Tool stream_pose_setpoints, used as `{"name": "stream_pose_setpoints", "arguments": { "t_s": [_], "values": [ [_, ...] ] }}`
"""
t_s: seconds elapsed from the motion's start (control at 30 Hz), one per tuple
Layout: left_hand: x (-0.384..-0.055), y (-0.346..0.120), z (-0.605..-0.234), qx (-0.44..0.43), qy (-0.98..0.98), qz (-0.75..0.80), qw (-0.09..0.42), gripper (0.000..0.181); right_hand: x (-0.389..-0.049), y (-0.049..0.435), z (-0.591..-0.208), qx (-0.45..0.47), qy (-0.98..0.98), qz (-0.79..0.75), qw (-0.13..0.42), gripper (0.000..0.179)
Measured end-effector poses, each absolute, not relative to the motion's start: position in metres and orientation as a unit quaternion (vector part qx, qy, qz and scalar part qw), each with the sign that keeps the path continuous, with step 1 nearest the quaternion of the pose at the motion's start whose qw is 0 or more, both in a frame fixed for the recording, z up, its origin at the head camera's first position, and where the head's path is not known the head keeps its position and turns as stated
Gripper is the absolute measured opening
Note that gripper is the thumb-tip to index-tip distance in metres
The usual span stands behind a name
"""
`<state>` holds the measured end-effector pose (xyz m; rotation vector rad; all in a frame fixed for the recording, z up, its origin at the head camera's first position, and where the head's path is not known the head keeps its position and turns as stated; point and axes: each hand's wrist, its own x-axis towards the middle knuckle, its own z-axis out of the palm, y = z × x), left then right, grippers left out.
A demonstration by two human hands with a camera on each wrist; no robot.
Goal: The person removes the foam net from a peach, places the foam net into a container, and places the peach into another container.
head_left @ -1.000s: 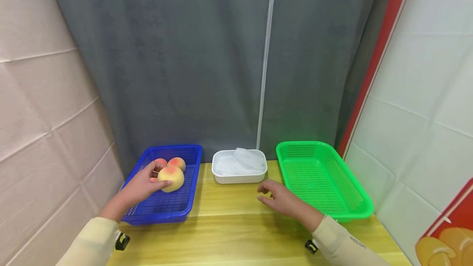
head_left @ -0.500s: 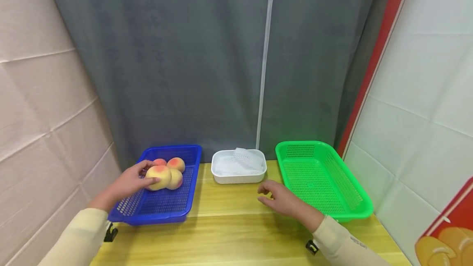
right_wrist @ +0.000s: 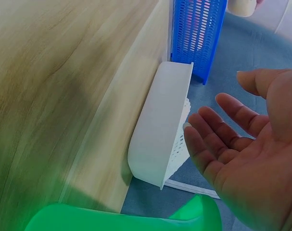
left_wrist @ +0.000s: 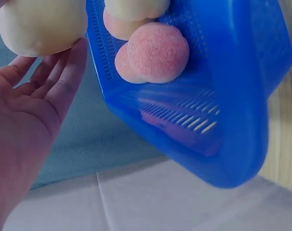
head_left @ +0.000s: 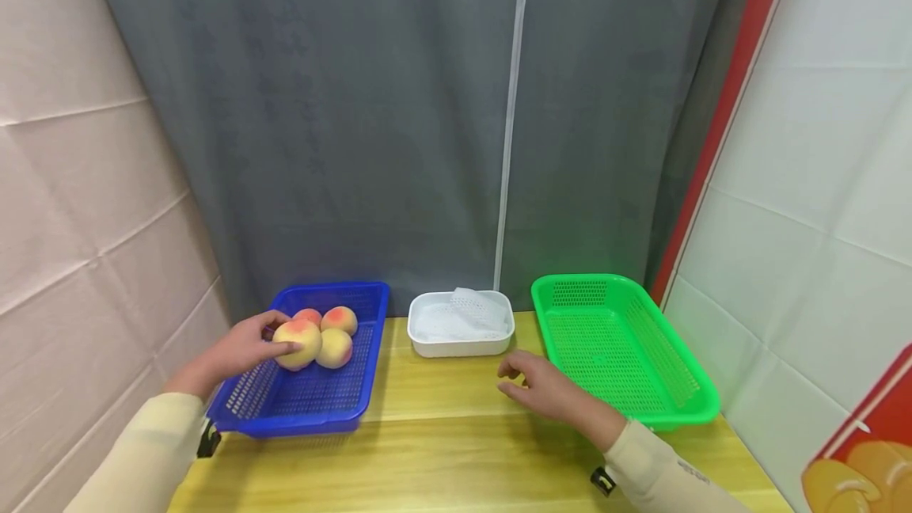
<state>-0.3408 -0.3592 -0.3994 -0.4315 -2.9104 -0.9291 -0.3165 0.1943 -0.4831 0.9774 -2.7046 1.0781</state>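
Note:
My left hand (head_left: 245, 347) pinches a yellow peach with a red blush (head_left: 298, 343) between thumb and fingers, over the left side of the blue basket (head_left: 356, 386). In the left wrist view that peach (left_wrist: 42, 24) is held up apart from the pink peaches (left_wrist: 158, 53) in the basket. Beside it in the head view are a pale yellow peach (head_left: 335, 349), a red-topped peach (head_left: 340, 319) and a redder one (head_left: 308, 315). My right hand (head_left: 541, 384), fingers loosely bent, hovers above the table between the white tub and the green basket, holding nothing.
A white tub (head_left: 461, 347) with white foam netting (head_left: 477, 309) stands at the back middle. On the right is a green basket (head_left: 606, 355). All rest on a wooden table (head_left: 442, 457), with a grey curtain (head_left: 370, 117) behind and pale walls at both sides.
My left hand has moved left with the peach, showing the pale yellow peach that was behind it. The right hand has stayed almost still.

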Motion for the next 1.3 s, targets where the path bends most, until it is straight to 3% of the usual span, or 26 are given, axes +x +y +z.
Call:
{"name": "stream_pose_setpoints", "arguments": {
  "t_s": [0.33,1.0,1.3],
  "values": [
    [-0.354,-0.365,-0.404,-0.156,-0.952,-0.261,-0.037,0.045,-0.315,0.194,-0.488,0.316,-0.881,0.350,0.031,0.018],
    [-0.375,-0.358,-0.414,-0.102,-0.975,-0.138,-0.138,0.060,-0.314,0.190,-0.488,0.309,-0.882,0.355,0.014,0.016],
    [-0.383,-0.353,-0.426,-0.101,-0.976,-0.105,-0.161,0.040,-0.314,0.188,-0.489,0.321,-0.880,0.349,0.019,0.015]
  ]
}}
